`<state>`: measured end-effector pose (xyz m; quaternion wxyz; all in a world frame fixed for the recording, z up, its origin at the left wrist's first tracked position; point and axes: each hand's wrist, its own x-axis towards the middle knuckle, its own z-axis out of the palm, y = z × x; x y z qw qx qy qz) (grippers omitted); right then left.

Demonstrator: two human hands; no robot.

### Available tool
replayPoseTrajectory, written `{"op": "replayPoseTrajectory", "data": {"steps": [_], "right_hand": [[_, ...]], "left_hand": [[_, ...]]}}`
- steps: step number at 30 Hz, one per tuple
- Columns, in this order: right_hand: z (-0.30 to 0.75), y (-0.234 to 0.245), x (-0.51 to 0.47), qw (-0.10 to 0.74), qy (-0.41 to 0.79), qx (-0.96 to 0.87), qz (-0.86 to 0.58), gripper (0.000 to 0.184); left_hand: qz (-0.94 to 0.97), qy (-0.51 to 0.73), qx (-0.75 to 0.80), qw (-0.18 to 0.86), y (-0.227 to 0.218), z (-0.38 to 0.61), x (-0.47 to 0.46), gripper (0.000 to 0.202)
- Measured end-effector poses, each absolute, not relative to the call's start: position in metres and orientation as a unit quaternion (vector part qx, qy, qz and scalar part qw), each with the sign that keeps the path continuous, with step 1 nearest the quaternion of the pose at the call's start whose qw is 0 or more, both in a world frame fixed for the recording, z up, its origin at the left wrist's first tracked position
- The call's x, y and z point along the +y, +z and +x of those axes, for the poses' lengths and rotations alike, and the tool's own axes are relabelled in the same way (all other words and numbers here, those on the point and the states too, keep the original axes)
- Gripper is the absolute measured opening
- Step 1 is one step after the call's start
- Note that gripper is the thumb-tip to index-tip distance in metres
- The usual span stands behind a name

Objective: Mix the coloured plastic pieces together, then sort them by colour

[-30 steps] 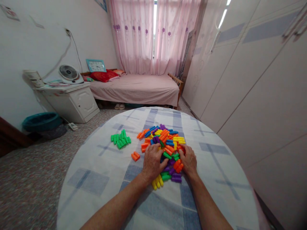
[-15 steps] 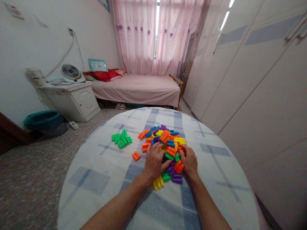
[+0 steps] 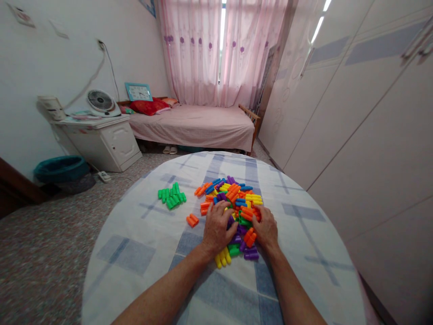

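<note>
Orange, yellow, blue, purple and green pieces (image 3: pixel 233 193) lie heaped near the middle of the tabletop (image 3: pixel 135 280).
Head view: left hand (image 3: pixel 217 226) curls over the heap's left side, right hand (image 3: pixel 266 227) bends its fingers at its right; whether either grips anything, I cannot tell. One green cluster (image 3: pixel 172 197) lies toward the tabletop's left edge.

In the multicoloured plastic-block pile (image 3: pixel 232 193), an orange block (image 3: pixel 246 213) slid rightward, closer to the right hand (image 3: pixel 266 228), while another orange block (image 3: pixel 250 238), nearer the wearer, shifted slightly left.
</note>
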<state>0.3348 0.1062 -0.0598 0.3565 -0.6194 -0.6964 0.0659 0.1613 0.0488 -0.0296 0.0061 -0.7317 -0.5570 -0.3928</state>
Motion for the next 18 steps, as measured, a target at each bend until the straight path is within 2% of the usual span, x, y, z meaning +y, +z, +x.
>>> {"op": "replayPoseTrajectory", "data": {"steps": [2, 4, 7, 13, 18], "right_hand": [[0.334, -0.059, 0.105, 0.352, 0.059, -0.705, -0.613, 0.035], [0.332, -0.058, 0.105, 0.346, 0.049, -0.716, -0.605, 0.038], [0.331, -0.058, 0.104, 0.338, 0.037, -0.723, -0.602, 0.043], [0.331, -0.061, 0.106, 0.349, 0.058, -0.705, -0.614, 0.037], [0.333, -0.060, 0.106, 0.345, 0.073, -0.704, -0.616, 0.035]], "left_hand": [[-0.747, -0.374, -0.549, -0.001, -0.029, 0.161, 0.049, 0.042], [-0.756, -0.360, -0.547, -0.006, -0.030, 0.160, 0.050, 0.048], [-0.756, -0.358, -0.547, -0.013, -0.032, 0.160, 0.051, 0.041], [-0.747, -0.381, -0.545, -0.023, -0.027, 0.158, 0.049, 0.039], [-0.730, -0.389, -0.561, 0.019, -0.008, 0.147, 0.047, 0.036]]}}
